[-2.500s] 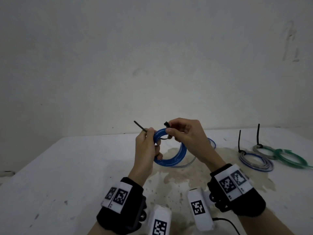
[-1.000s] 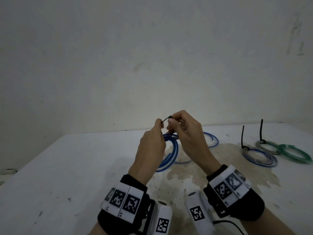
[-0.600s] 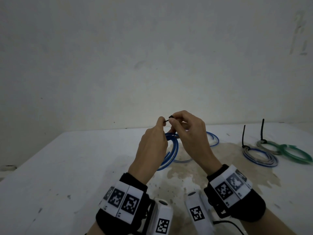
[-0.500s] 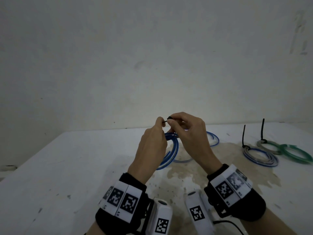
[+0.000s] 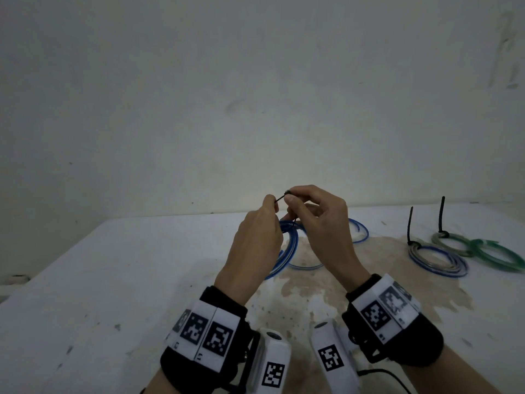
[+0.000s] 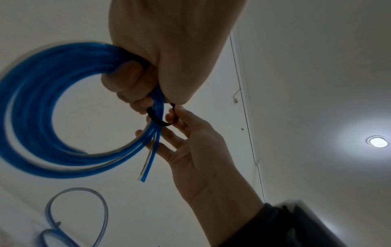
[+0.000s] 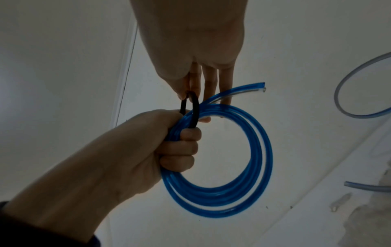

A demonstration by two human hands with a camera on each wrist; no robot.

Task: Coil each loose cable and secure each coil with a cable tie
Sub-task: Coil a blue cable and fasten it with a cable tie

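My left hand (image 5: 268,204) grips a blue cable coil (image 5: 288,248) above the white table (image 5: 113,280), its fingers (image 7: 180,147) curled round the strands. A black cable tie (image 7: 195,108) loops around the coil beside those fingers. My right hand (image 5: 289,197) pinches the tie's head between thumb and forefinger, just above the coil. The tie's thin tail (image 5: 280,198) runs from that pinch to my left thumb and forefinger. In the left wrist view the tie (image 6: 157,121) curves under the coil (image 6: 42,117), whose two cut ends hang free.
A loose blue cable (image 5: 359,233) lies on the table behind my hands. Three tied coils sit at the right: a blue-grey one (image 5: 437,261), a grey one (image 5: 451,243) and a green one (image 5: 497,255). A brown stain (image 5: 312,282) marks the table under my wrists.
The tie's tail stuck out to the left 2.5 s ago; it now meets the head between my fingertips. The coil has turned edge-on. Over the last second my hands barely moved.
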